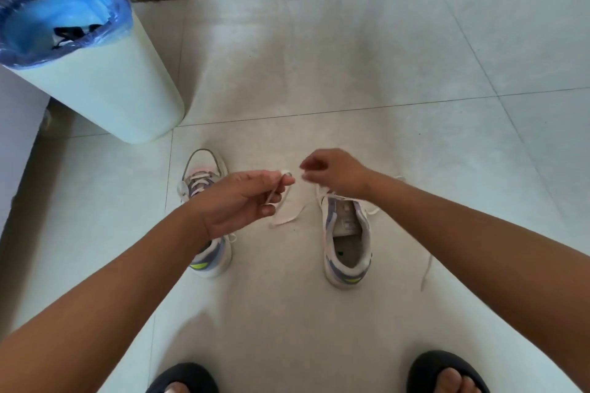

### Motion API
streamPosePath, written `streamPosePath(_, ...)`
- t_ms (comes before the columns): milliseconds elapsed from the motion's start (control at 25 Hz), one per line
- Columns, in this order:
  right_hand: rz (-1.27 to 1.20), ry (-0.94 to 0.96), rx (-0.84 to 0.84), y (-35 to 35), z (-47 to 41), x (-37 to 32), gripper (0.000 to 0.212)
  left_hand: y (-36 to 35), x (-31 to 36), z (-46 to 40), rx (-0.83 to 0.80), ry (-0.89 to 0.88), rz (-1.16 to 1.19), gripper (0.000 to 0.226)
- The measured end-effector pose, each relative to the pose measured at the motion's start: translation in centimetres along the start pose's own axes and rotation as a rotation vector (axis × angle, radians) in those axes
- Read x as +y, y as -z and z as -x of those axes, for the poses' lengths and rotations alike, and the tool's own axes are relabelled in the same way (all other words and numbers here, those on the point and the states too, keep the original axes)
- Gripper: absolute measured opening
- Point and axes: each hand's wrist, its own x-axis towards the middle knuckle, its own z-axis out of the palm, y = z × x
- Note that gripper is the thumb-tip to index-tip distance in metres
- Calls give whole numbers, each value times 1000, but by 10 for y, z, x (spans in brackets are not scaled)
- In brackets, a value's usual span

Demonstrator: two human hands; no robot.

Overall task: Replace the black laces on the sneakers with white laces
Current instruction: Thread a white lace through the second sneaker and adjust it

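A: Left hand (242, 198) pinches white lace (282, 217) above floor (383, 73), between both sneakers. Right hand (335, 174)?
B: Fingers curled on the lace, blurred. Keep it flat feeding right sneaker (346, 242).

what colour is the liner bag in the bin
Blue, a translucent plastic liner folded over the pale bin's rim; head view.

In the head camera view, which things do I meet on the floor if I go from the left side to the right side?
Bin with blue liner → left sneaker → left hand holding the white lace → right hand → right sneaker.
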Motion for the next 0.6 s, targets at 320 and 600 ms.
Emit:
streamPosePath(320, 413, -63, 8, -3, 45, 48, 17, -24, -50, -62, 409, 127, 15, 9)
streamPosePath(600, 265, -138, 94, -19, 45, 55, 18, -47, -60, -76, 441, 29, -389, 3)
